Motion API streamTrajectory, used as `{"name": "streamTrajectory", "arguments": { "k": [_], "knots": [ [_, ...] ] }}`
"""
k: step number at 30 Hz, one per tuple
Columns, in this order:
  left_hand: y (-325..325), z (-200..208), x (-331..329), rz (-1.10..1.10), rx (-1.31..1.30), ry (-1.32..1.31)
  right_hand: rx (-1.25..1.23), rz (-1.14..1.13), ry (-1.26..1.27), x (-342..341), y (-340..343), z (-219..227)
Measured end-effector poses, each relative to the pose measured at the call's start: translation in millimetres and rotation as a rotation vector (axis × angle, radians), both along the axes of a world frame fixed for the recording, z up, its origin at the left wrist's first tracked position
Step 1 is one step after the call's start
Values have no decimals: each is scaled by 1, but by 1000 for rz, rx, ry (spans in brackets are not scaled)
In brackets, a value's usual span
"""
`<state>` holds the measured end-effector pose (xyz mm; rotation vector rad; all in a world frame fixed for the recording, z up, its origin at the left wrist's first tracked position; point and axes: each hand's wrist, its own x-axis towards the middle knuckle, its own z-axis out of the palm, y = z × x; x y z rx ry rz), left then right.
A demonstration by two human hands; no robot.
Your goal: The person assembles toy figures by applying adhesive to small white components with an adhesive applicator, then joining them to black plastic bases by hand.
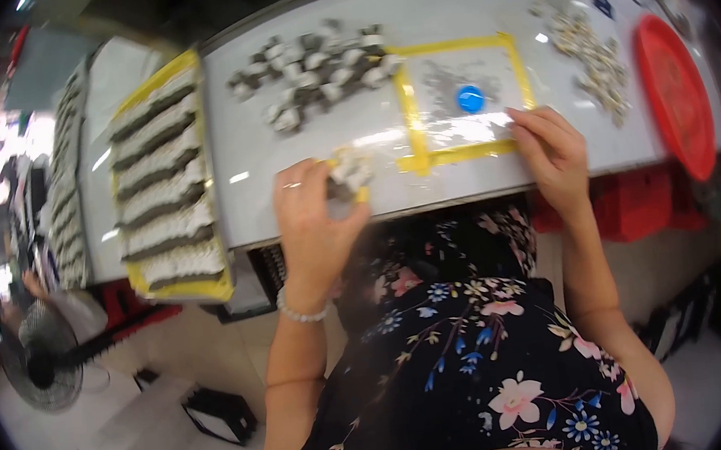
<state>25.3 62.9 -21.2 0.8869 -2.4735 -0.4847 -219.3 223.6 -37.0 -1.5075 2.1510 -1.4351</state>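
Observation:
My left hand (309,217) is curled at the table's near edge, thumb and fingers closed around a small white-and-dark-grey piece (352,173) with yellow bits on it. Its exact kind is unclear. My right hand (557,156) has thumb and forefinger pinched together over the right side of a square of yellow tape (413,123); whatever is between those fingertips is too small to make out. Inside the square, a blue round disc (470,99) lies amid grey smudges. Beyond my left hand sits a loose cluster of similar white-and-grey pieces (309,72).
Cream-coloured small pieces (591,56) lie heaped at right, beside a red oval tray (677,99). At left, a yellow-edged board (211,153) carries several rows of white-and-grey pieces. A fan (40,357) and a black box (221,415) stand below; another person (75,312) is at far left.

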Motion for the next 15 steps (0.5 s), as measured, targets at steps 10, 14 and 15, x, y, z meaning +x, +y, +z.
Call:
{"name": "streamTrajectory", "arguments": {
  "k": [10, 14, 15],
  "knots": [
    [-42, 47, 119, 478, 14, 214, -7, 16, -136, -12, 19, -13],
    [-95, 37, 235, 818, -18, 201, -4, 47, -146, -12, 16, -13],
    [-105, 32, 255, 822, -22, 200, -6, 48, -159, -12, 15, -13]
  ]
}}
